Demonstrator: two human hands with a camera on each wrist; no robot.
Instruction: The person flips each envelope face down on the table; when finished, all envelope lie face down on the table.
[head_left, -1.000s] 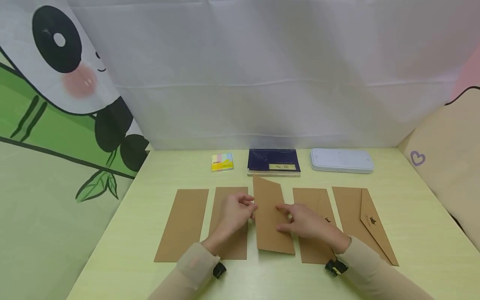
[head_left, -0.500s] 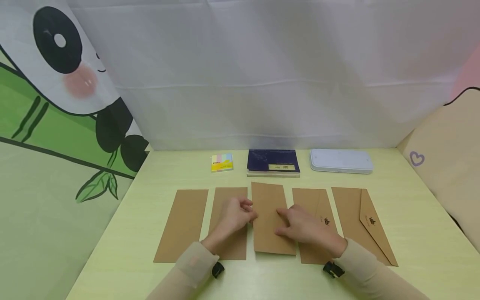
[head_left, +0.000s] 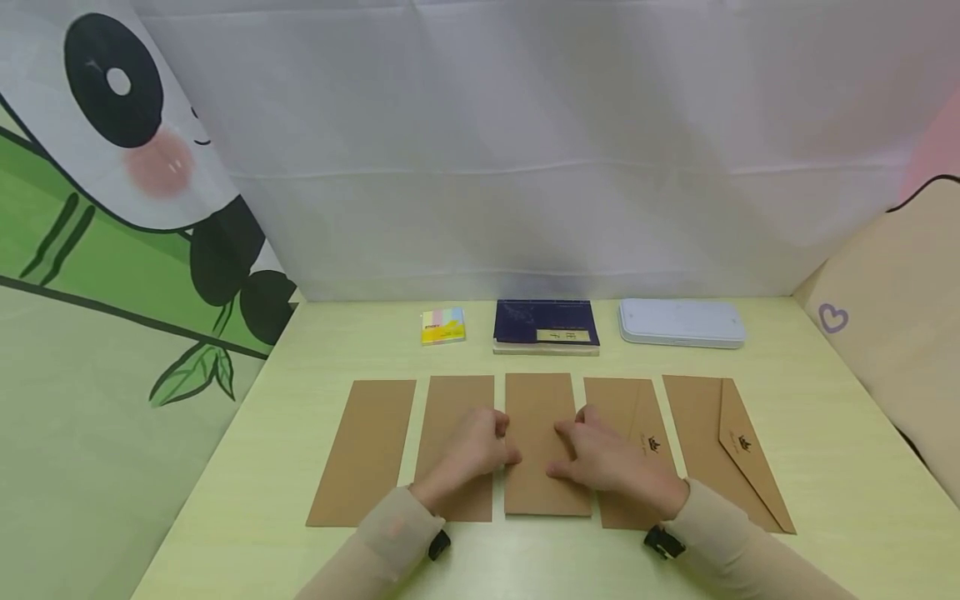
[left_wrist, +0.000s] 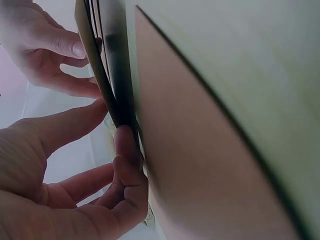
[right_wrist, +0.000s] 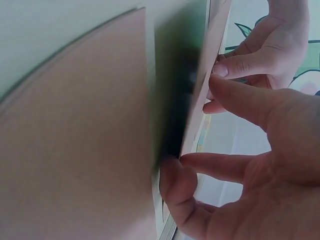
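table (head_left: 540, 567): fingers (left_wrist: 75, 120) hold middle envelope's (head_left: 542, 487) edges, gaps alongside

Left hand (head_left: 472, 450) hides part of second kraft envelope from left (head_left: 461, 395); right hand (head_left: 615, 457), part of fourth kraft envelope (head_left: 619, 395). Whether either pinches middle kraft envelope (head_left: 537, 437): unclear. Lettering beside crown emblem (head_left: 653, 444) and on notebook label (head_left: 562, 336) too small to read. Sleeves (head_left: 390, 537) cut off by bottom edge in head view; panda mural (head_left: 82, 158), by left edge.
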